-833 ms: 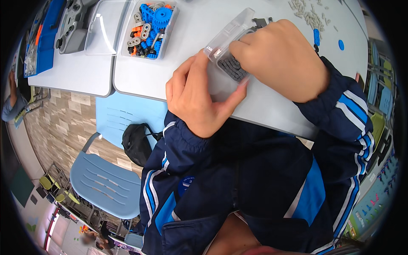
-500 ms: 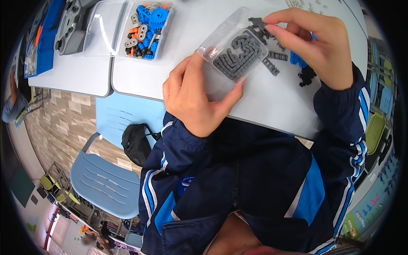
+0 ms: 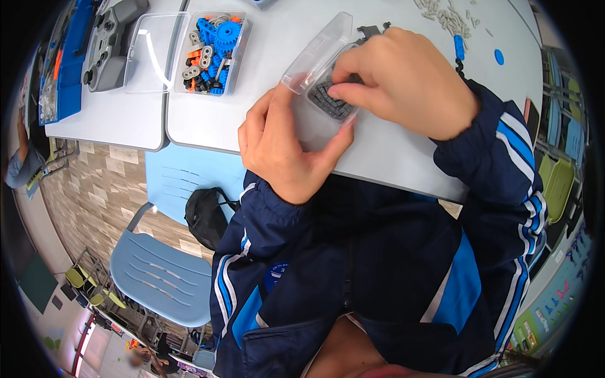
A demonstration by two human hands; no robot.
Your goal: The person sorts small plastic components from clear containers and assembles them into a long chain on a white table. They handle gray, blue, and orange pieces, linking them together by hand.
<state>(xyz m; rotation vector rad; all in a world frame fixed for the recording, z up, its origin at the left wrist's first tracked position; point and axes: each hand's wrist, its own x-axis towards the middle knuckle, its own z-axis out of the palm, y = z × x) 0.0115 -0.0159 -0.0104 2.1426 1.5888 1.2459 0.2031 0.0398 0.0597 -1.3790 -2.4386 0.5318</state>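
Note:
A small clear plastic box (image 3: 311,130) with its lid (image 3: 320,53) tipped open stands on the table's edge side. My left hand (image 3: 280,148) grips it from the near left, thumb on one side and fingers on the other. Rows of dark grey track links (image 3: 329,108) lie inside. My right hand (image 3: 413,82) reaches over the box with thumb and forefinger pinched together among the links. Whatever sits between those fingertips is hidden. Beyond the right hand, some dark grey pieces (image 3: 368,30) show on the table, partly covered by it.
Left of the box, an open clear case (image 3: 237,70) holds blue gears and orange, grey and black parts. A grey game controller (image 3: 108,47) lies farther left. Light grey pegs (image 3: 450,20) and a blue disc (image 3: 499,57) are at the far right. Below stands a blue chair (image 3: 161,277).
From the box's far right, where it pinched a dark grey piece, my right hand has come left and down into the box. My left hand keeps its hold.

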